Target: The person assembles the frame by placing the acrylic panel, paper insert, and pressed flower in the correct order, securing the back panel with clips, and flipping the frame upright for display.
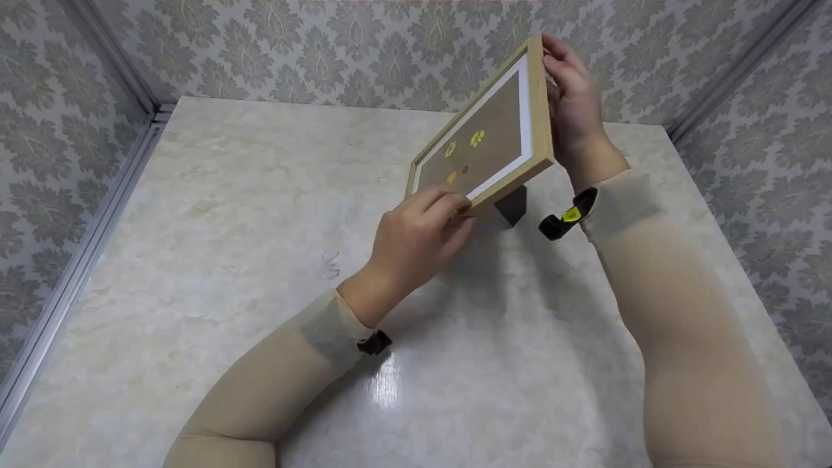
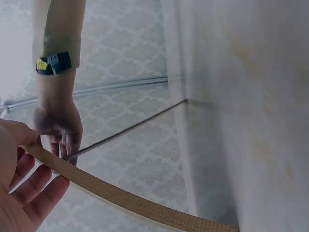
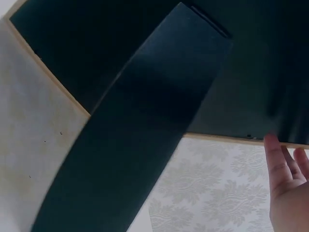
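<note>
A picture frame (image 1: 497, 114) with a light wooden border, white mat and yellow flower shapes is tilted over the far right of the table. My left hand (image 1: 416, 237) pinches its near edge, thumb underneath and fingers on the front side. At the right edge, my right hand (image 1: 575, 107) grips the frame, with fingertips near the upper corner. The right wrist view shows the dark back panel (image 3: 48, 29) and a wide black stand leg (image 3: 130, 116) folded out from it. Seen edge-on in the left wrist view, the leg (image 2: 128, 129) slants toward the tabletop.
The pale marbled table (image 1: 214, 260) bears a small faint mark (image 1: 330, 264) left of the left hand. Patterned wallpaper (image 1: 325, 52) rises behind and at both sides. Metal rails (image 1: 84, 273) run along the left. Each wrist carries a black strap, the right one (image 1: 569, 214) with a yellow label.
</note>
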